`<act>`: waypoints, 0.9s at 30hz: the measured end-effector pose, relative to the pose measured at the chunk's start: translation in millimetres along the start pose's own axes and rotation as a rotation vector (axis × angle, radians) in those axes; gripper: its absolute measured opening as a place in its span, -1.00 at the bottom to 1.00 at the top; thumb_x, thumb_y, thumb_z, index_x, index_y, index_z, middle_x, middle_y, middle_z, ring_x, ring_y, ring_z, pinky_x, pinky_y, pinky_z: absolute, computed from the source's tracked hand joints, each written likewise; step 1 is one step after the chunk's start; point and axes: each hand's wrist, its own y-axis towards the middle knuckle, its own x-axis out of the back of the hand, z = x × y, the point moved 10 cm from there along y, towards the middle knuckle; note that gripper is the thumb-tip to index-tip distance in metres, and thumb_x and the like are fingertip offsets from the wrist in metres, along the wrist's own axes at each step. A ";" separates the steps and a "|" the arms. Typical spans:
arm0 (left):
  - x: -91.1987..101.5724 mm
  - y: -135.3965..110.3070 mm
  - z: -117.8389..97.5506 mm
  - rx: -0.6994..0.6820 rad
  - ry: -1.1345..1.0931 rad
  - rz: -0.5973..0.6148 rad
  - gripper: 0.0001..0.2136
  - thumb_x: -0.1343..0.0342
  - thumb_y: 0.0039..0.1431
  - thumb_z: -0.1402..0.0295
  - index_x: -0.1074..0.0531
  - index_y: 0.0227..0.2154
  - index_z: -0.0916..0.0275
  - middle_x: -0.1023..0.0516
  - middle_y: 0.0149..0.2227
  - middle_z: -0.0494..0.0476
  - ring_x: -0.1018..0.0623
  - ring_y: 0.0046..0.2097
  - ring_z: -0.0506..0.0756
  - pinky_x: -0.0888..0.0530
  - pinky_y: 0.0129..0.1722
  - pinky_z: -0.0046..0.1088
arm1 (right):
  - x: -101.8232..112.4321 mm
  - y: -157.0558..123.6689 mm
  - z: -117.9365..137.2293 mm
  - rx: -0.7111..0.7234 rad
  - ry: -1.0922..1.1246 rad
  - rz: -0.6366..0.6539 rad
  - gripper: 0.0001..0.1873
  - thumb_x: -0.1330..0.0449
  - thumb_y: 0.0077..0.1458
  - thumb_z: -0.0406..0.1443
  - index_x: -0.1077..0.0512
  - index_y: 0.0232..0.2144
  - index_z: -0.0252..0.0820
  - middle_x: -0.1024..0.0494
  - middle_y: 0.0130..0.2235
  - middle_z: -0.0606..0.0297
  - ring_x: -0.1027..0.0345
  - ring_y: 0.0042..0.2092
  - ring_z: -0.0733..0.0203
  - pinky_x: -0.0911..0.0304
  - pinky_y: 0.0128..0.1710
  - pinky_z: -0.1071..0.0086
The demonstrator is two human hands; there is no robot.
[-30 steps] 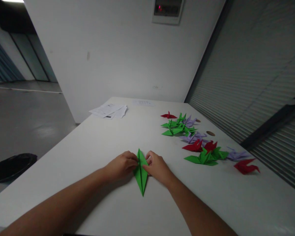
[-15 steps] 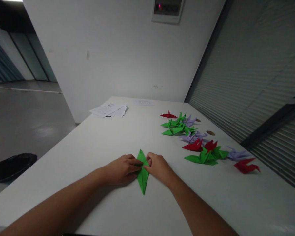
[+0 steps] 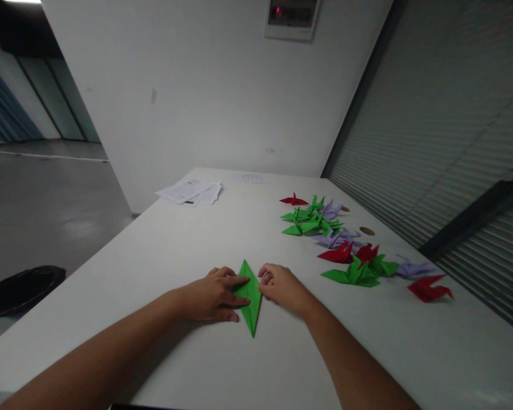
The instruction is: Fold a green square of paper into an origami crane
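Observation:
A green folded paper (image 3: 251, 299), a long diamond shape, lies flat on the white table (image 3: 175, 250) in front of me. My left hand (image 3: 209, 295) rests on its left side, fingers stretched flat and pressing the paper down. My right hand (image 3: 282, 287) sits at the paper's right edge with its fingers curled, fingertips pinching the edge.
Several finished paper cranes in green (image 3: 354, 274), red (image 3: 427, 288) and lilac (image 3: 340, 238) lie along the table's right side. A stack of white sheets (image 3: 190, 192) lies at the far left corner. A black bin (image 3: 19, 289) stands on the floor at left. Blinds line the right wall.
My left hand has slid further over the green paper and flattened on it. My right hand has shifted slightly right to the paper's edge. The paper looks folded narrower on the left.

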 end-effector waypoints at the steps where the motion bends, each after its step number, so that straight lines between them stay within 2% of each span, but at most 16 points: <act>1: 0.1 0.1 0.0 0.001 0.000 0.001 -0.51 -0.09 0.34 -0.10 -0.49 0.23 -0.07 -0.32 0.38 0.33 -0.40 0.16 0.43 -0.36 0.11 0.06 | -1.4 -0.1 -2.3 -0.022 0.035 0.019 -0.83 -0.23 0.04 -0.46 -0.44 -0.29 -0.17 -0.55 -0.45 0.37 -0.44 -0.48 0.28 -0.20 -0.54 0.48; 6: -1.1 1.1 0.6 0.016 -0.004 0.024 -0.51 -0.09 0.35 -0.09 -0.49 0.24 -0.06 -0.31 0.39 0.33 -0.38 0.18 0.45 -0.35 0.13 0.07 | -4.1 0.4 -7.2 -0.043 0.158 0.058 -0.90 -0.16 0.13 -0.39 -0.43 -0.27 -0.17 -0.54 -0.43 0.33 -0.45 -0.48 0.26 -0.26 -0.56 0.46; 10: -3.3 0.9 1.8 0.019 -0.008 0.028 -0.51 -0.09 0.35 -0.09 -0.47 0.25 -0.07 -0.28 0.40 0.31 -0.37 0.18 0.45 -0.35 0.13 0.09 | -2.6 1.2 -7.2 -0.015 0.197 0.042 -0.91 -0.21 0.09 -0.37 -0.45 -0.28 -0.17 -0.55 -0.40 0.32 -0.45 -0.47 0.28 -0.21 -0.56 0.48; 13: -4.7 0.9 2.7 0.034 -0.006 0.045 -0.52 -0.10 0.35 -0.08 -0.48 0.24 -0.07 -0.29 0.40 0.31 -0.37 0.19 0.45 -0.35 0.13 0.11 | -1.6 4.1 -6.7 0.016 0.216 0.022 -0.90 -0.24 0.05 -0.39 -0.47 -0.30 -0.18 -0.54 -0.42 0.34 -0.43 -0.45 0.28 -0.24 -0.49 0.46; 18: -2.7 1.7 0.6 0.039 -0.005 0.056 -0.53 -0.10 0.36 -0.05 -0.47 0.24 -0.06 -0.28 0.40 0.31 -0.37 0.19 0.46 -0.36 0.12 0.12 | 1.5 9.7 -2.6 0.105 0.131 -0.042 -0.88 -0.30 -0.02 -0.44 -0.52 -0.36 -0.21 -0.57 -0.39 0.31 -0.45 -0.32 0.22 -0.32 -0.33 0.40; 23: 0.1 1.0 -1.3 0.032 -0.017 0.042 -0.54 -0.11 0.37 -0.02 -0.47 0.24 -0.05 -0.28 0.40 0.30 -0.37 0.19 0.46 -0.37 0.13 0.11 | -0.5 8.2 1.9 0.124 0.055 -0.073 -0.87 -0.33 -0.01 -0.44 -0.52 -0.35 -0.20 -0.57 -0.40 0.33 -0.43 -0.33 0.20 -0.29 -0.33 0.38; 27: 0.8 0.4 -1.0 0.029 -0.021 0.036 -0.55 -0.12 0.36 0.00 -0.47 0.24 -0.05 -0.28 0.40 0.30 -0.37 0.19 0.46 -0.36 0.14 0.11 | 1.7 4.1 12.5 0.187 -0.110 -0.142 -0.82 -0.39 -0.04 -0.45 -0.51 -0.36 -0.18 -0.58 -0.31 0.30 -0.44 -0.23 0.16 -0.30 -0.21 0.34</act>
